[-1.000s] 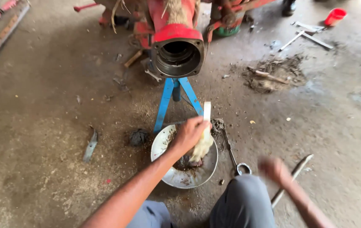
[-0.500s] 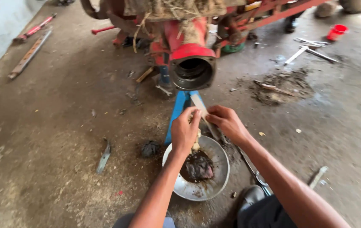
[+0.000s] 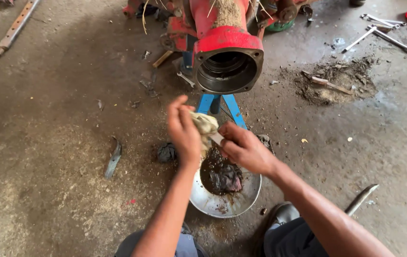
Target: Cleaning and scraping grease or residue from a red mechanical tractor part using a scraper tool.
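Both of my hands work over the metal bowl point(image 3: 213, 202), which sits on the concrete floor point(image 3: 60, 190) just before the blue stand point(image 3: 234, 107). My left hand point(image 3: 184, 133) is clenched around a dirty pale rag point(image 3: 205, 124); my right hand point(image 3: 244, 148) grips a small light piece point(image 3: 216, 138) that I press against it. Dark oily sludge point(image 3: 220, 173) fills the bowl, below the red housing's point(image 3: 227, 52) open round mouth.

I am viewing through one head-worn camera, looking steeply down and forward over the concrete floor point(image 3: 46, 119). It is sitting close above the left hand point(image 3: 184, 133) and right hand point(image 3: 244, 147), both mid-frame. The red housing point(image 3: 227, 52) is filling the top edge.
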